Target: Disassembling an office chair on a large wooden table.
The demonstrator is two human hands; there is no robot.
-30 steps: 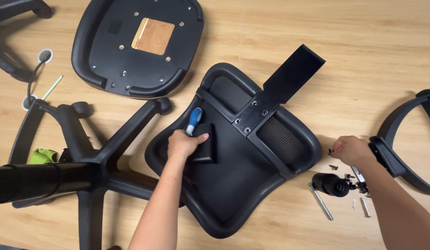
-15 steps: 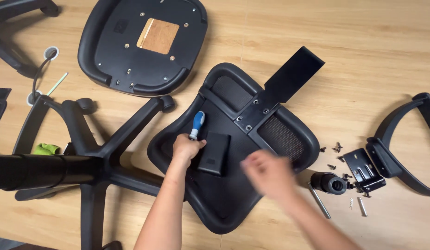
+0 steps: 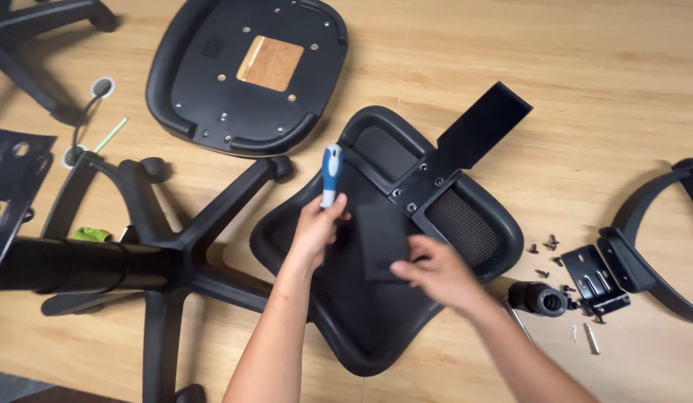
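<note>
A black mesh chair backrest (image 3: 466,224) lies flat on the wooden floor, with a flat black bracket (image 3: 485,123) sticking out at its upper right. My left hand (image 3: 317,227) is shut on a blue-and-white screwdriver (image 3: 331,172), its handle pointing up, over the backrest's left side. My right hand (image 3: 434,270) pinches the lower right corner of a small black rectangular plate (image 3: 380,239) resting on the middle of the backrest. The screwdriver's tip is hidden behind my left hand.
A black seat pan (image 3: 249,71) lies upside down at the top. The five-arm wheeled base (image 3: 160,257) with its column fills the left. At the right lie an armrest (image 3: 645,246), a metal bracket (image 3: 597,276), a black knob (image 3: 541,298) and several loose screws (image 3: 548,242).
My right hand came from the loose screws at the right across to the backrest and now grips the black plate. My left hand lifted the screwdriver more upright.
</note>
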